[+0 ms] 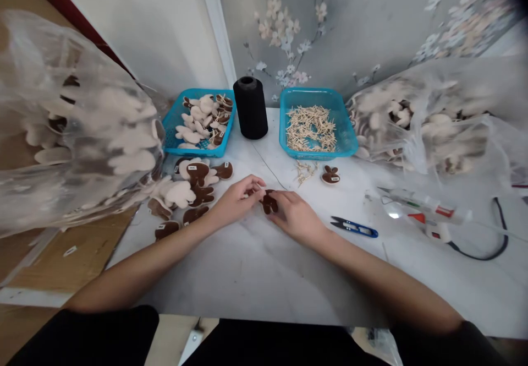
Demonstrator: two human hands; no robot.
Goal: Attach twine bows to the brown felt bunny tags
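Brown rabbit-shaped patch [269, 203] partly hidden between left hand [235, 201] and right hand [295, 217]; plastic bag [70, 124] contents blurred.

Brown rabbit-shaped piece [269, 202]: matt cloth. Tray [307, 95]: glossy turquoise plastic. Tabletop [247, 278]: smooth white marble-look finish. Bag [74, 124]: clear, glossy plastic film. Spool [250, 107]: matt black thread.

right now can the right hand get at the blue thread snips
Probably yes. The right hand lies close to the blue thread snips, and nothing stands between them on the marble tabletop. It would likely have to let go of the brown rabbit-shaped piece it is pinching first.
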